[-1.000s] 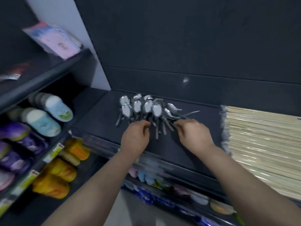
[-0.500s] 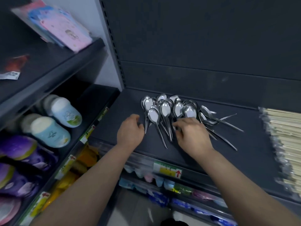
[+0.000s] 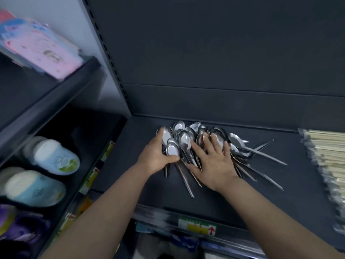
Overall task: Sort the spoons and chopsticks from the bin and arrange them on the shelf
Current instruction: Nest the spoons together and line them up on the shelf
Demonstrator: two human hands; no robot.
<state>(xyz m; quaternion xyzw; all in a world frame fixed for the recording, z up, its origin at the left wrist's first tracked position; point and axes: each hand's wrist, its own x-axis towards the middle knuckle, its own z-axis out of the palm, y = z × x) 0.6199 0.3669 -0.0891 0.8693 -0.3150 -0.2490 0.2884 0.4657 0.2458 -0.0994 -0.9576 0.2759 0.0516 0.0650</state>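
Observation:
A heap of several shiny metal spoons lies fanned out on the dark shelf, bowls toward the back wall. My left hand cups the left edge of the heap, its fingers curled against the outer spoons. My right hand lies flat on the middle of the heap with fingers spread and straight, pressing on the handles. A few spoons stick out loose to the right of that hand. Packs of pale wooden chopsticks in clear wrap are stacked at the shelf's right end.
A neighbouring shelf unit on the left holds blue and white slippers, purple ones below, and pink packets on its upper board. A yellow price label sits on the shelf's front rail. The back wall stands close behind the spoons.
Both hands have slid forward onto the heap. The right hand has flattened over the handles, and the left has closed in against the left edge, bunching the spoons closer together.

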